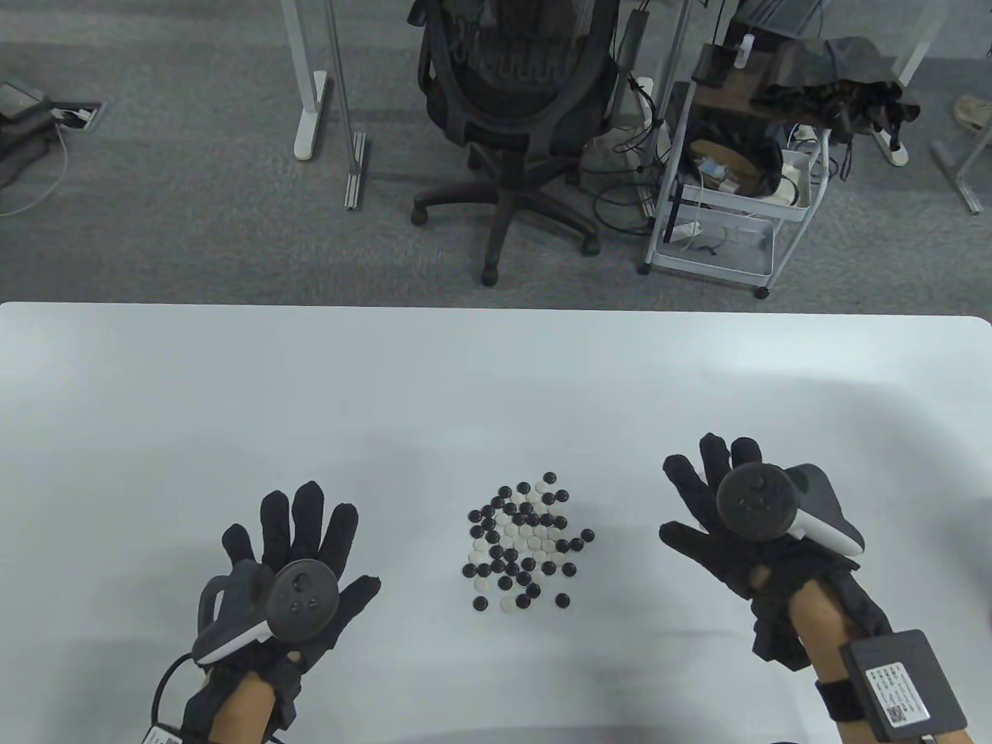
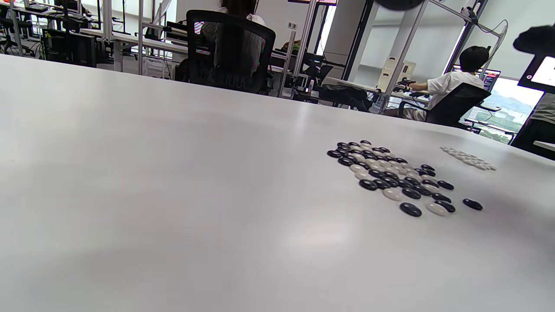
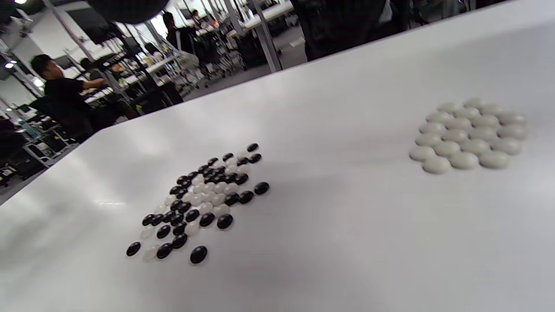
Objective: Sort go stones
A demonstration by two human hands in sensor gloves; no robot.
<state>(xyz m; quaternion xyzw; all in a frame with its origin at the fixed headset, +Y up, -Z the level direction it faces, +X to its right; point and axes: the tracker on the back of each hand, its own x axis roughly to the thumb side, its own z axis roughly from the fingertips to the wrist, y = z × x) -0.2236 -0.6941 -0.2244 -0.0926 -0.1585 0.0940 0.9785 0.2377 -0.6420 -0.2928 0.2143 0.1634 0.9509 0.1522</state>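
The mixed heap holds roughly thirty-five glossy, round black Go stones (image 1: pixel 587 534) and about twenty round white Go stones (image 1: pixel 480 555). A separate cluster of white stones (image 3: pixel 468 134), plain in the right wrist view, numbers roughly twenty.

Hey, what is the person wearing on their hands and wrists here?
Both the left hand and right hand wear black fabric gloves, each with a round dark tracker with a white band strapped on back. A black box with a label sits on the right wrist; a black cable trails from the left.
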